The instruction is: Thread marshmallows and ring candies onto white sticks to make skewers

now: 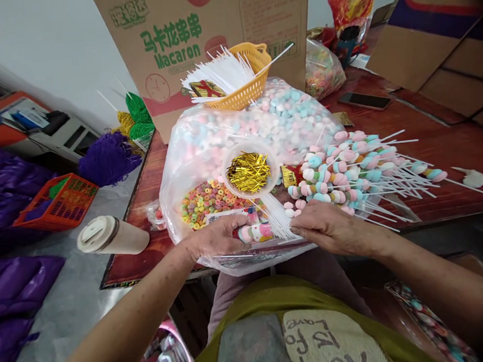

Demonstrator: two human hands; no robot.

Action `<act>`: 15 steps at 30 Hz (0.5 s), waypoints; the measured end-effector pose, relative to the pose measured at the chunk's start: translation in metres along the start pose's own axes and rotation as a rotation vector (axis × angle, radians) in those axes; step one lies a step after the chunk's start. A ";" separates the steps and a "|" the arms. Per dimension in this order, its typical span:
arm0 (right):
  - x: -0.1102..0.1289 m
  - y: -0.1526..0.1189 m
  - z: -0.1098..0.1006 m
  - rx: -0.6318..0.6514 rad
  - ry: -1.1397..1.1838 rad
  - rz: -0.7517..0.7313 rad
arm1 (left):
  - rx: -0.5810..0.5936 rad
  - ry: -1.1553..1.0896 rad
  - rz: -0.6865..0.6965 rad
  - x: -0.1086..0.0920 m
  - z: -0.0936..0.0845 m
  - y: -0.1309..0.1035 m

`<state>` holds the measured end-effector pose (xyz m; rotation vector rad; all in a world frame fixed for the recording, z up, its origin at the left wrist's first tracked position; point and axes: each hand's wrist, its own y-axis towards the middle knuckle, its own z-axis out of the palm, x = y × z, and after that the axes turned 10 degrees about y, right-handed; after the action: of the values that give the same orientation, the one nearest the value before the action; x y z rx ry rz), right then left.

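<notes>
My left hand [218, 237] is closed around one end of a marshmallow skewer [261, 232] in a clear printed wrapper, lying sideways in front of me. My right hand [333, 228] has its fingers pinched together just beyond the skewer's right end; what they hold is hidden. Between the hands fans a bundle of white sticks [276, 214]. Behind them stands a round tub [229, 185] of gold twist ties [249, 172]. Ring-shaped candies [209, 200] in many colours lie behind my left hand. Finished marshmallow skewers [349, 167] are heaped beyond my right hand.
A big clear bag of pastel marshmallows [294, 110] covers the table's middle, a yellow basket [239, 100] of sticks on it. Behind stands a carton [220, 15]. A lidded cup [116, 235] leans at the left edge; a phone [364, 100] lies right.
</notes>
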<state>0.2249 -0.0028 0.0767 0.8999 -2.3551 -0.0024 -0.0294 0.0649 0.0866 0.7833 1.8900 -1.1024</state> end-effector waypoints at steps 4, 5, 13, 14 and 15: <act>0.005 0.017 0.016 0.039 0.003 0.051 | -0.004 0.200 0.068 -0.002 0.008 0.013; 0.007 0.022 0.018 0.058 0.003 0.057 | -0.017 0.247 0.093 -0.002 0.012 0.018; 0.006 0.042 0.001 0.239 -0.181 0.131 | -0.122 0.175 0.052 -0.011 0.026 0.043; 0.001 0.039 -0.002 0.206 -0.115 0.098 | -0.126 0.124 0.080 -0.014 0.020 0.037; -0.005 0.035 -0.005 0.164 -0.042 0.066 | -0.138 0.079 0.112 -0.016 0.013 0.030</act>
<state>0.2091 0.0280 0.0854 0.9067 -2.4502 0.2034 0.0071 0.0648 0.0843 0.8532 1.9403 -0.8739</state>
